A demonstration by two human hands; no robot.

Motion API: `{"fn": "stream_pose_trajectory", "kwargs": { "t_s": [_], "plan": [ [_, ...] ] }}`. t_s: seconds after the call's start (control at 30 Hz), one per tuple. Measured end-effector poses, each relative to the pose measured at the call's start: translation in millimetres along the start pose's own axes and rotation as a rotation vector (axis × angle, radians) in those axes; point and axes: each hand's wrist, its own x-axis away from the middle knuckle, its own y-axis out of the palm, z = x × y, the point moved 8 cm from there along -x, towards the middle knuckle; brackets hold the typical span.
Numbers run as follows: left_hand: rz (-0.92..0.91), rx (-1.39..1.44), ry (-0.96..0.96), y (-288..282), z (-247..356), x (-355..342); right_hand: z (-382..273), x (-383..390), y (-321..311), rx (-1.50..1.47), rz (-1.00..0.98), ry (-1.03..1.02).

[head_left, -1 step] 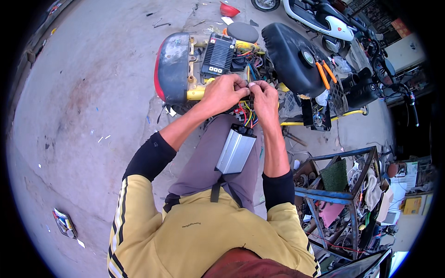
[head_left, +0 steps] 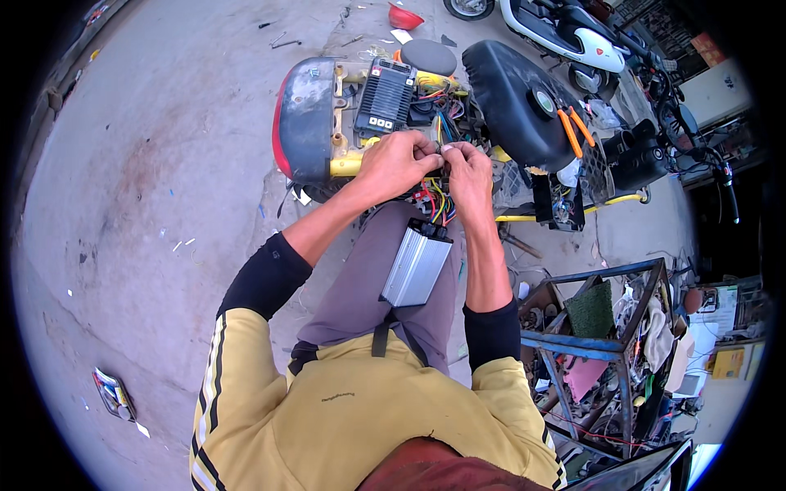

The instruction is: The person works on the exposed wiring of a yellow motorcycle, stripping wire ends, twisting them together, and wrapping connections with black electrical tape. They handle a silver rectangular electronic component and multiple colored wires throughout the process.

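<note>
My left hand [head_left: 395, 164] and my right hand [head_left: 468, 176] meet fingertip to fingertip over the open body of a scooter [head_left: 315, 114]. Both are closed in a pinch on thin wires [head_left: 440, 131] that run up between them; the exact ends are hidden by my fingers. Across my thighs lies a finned silver controller box [head_left: 417, 266], its coloured leads [head_left: 438, 200] running up below my hands. A black finned module [head_left: 385, 94] with metal terminals sits on the scooter's yellow frame, just beyond my left hand. More loose wiring [head_left: 454, 106] spills out to its right.
The black seat [head_left: 516, 106] stands tipped up at the right, with orange-handled pliers [head_left: 575, 131] on it. A rusty metal rack [head_left: 589, 344] full of scrap is at my right. Farther off are a white scooter [head_left: 565, 37] and a red bowl-shaped thing [head_left: 404, 16].
</note>
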Motion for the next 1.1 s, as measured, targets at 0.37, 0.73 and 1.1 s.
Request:
{"fn": "stream_pose_trajectory", "kwargs": {
  "t_s": [0.37,0.73,1.1],
  "plan": [
    [-0.09,0.182,-0.072,3.1,-9.5,-11.0,3.8,-1.7,1.6,-0.084,-0.122,0.096],
    [-0.084,0.237,-0.098,12.8,-26.6,-23.5,-2.6,1.4,1.4,0.029,0.005,0.001],
    [0.005,0.021,-0.036,2.6,-24.4,-15.6,-28.7,17.9,5.6,0.345,0.11,-0.227]
  ]
}}
